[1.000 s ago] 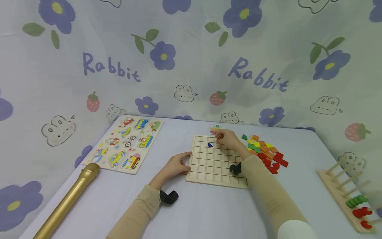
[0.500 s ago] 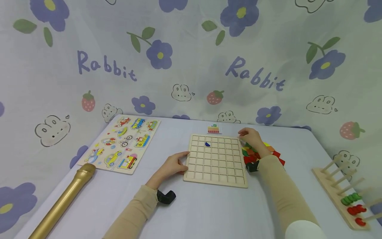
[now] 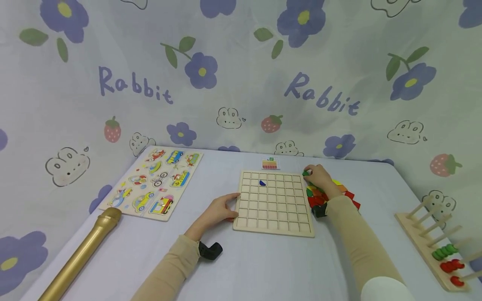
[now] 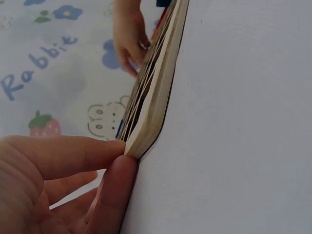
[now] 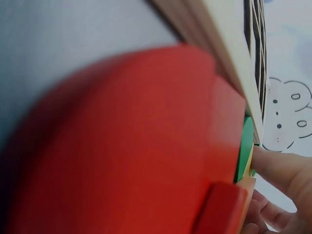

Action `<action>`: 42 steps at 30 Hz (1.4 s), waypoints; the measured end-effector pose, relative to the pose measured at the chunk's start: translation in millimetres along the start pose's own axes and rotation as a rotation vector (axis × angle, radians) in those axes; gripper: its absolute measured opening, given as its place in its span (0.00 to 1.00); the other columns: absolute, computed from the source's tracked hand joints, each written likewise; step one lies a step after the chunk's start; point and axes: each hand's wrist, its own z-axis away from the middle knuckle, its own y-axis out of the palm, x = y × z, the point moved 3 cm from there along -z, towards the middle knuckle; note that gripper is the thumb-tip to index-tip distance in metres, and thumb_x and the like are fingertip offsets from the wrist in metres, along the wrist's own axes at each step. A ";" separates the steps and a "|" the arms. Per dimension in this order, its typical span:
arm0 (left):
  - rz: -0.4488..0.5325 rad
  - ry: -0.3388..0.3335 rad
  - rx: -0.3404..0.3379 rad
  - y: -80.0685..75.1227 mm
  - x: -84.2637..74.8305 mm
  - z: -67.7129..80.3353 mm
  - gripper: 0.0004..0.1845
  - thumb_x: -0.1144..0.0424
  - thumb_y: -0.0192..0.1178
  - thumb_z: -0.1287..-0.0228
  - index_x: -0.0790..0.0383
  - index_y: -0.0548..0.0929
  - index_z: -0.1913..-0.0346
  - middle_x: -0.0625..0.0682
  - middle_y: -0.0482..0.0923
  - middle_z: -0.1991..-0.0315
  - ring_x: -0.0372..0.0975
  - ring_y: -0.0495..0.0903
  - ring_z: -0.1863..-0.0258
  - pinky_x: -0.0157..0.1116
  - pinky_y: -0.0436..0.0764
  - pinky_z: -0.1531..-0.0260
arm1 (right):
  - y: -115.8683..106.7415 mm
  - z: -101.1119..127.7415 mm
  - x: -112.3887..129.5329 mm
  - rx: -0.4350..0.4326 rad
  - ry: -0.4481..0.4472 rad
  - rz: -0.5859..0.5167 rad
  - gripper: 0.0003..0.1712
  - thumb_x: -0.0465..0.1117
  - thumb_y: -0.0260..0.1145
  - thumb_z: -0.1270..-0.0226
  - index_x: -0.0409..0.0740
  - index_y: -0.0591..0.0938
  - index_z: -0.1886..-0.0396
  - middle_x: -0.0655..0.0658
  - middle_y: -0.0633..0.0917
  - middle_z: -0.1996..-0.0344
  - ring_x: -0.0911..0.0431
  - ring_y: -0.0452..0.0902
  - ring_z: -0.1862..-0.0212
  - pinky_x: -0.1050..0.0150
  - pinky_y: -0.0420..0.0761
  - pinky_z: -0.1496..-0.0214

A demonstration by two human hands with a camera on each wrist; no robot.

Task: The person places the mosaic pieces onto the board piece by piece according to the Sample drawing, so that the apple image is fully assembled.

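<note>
My left hand (image 3: 218, 210) holds the left edge of a wooden grid board (image 3: 276, 205), index finger and thumb on the rim; the left wrist view shows both fingertips at the board's corner (image 4: 139, 146). One small dark blue half-round piece (image 3: 262, 183) lies in an upper cell of the grid. Past the board's upper right corner, my right hand (image 3: 319, 177) pinches a small green piece (image 3: 305, 173) between thumb and index finger. Under and beside that hand spreads a pile of red pieces (image 3: 315, 201), with orange, yellow and green ones partly hidden by the wrist.
A small picture card (image 3: 270, 163) lies behind the board. To the left are a vehicle puzzle board (image 3: 144, 184) and a gold microphone (image 3: 84, 251). A wooden peg rack (image 3: 429, 246) with green and red rings stands at the right.
My right hand has moved from over the grid board to the pile at the right, and its fingers have come down on the green piece. The left hand has stayed at the board's edge.
</note>
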 end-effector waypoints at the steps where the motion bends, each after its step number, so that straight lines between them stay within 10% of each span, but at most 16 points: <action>1: 0.007 -0.002 0.001 0.0 0.7 0.2 0.36 0.72 0.65 0.51 0.60 0.67 0.35 0.51 0.76 0.86 0.37 0.76 0.85 0.32 0.74 0.79 | 0.1 0.4 -0.1 -0.006 0.012 -0.025 0.21 0.39 0.60 0.37 0.32 0.72 0.47 0.29 0.74 0.56 0.41 0.71 0.54 0.49 0.71 0.54; 19: 0.004 0.006 -0.002 -3.2 2.0 -0.1 0.36 0.70 0.65 0.50 0.60 0.67 0.34 0.50 0.76 0.85 0.36 0.75 0.85 0.31 0.72 0.80 | 8.0 -9.2 46.3 0.108 0.014 -0.497 0.20 0.35 0.54 0.31 0.34 0.73 0.42 0.31 0.72 0.44 0.41 0.71 0.48 0.52 0.73 0.49; 42: 0.023 0.022 0.019 -0.9 0.9 1.4 0.36 0.71 0.65 0.51 0.61 0.67 0.35 0.50 0.75 0.86 0.36 0.76 0.86 0.31 0.72 0.81 | 38.1 -17.6 98.4 0.139 -0.222 -0.122 0.09 0.31 0.60 0.37 0.39 0.83 0.60 0.39 0.79 0.56 0.47 0.74 0.54 0.53 0.73 0.52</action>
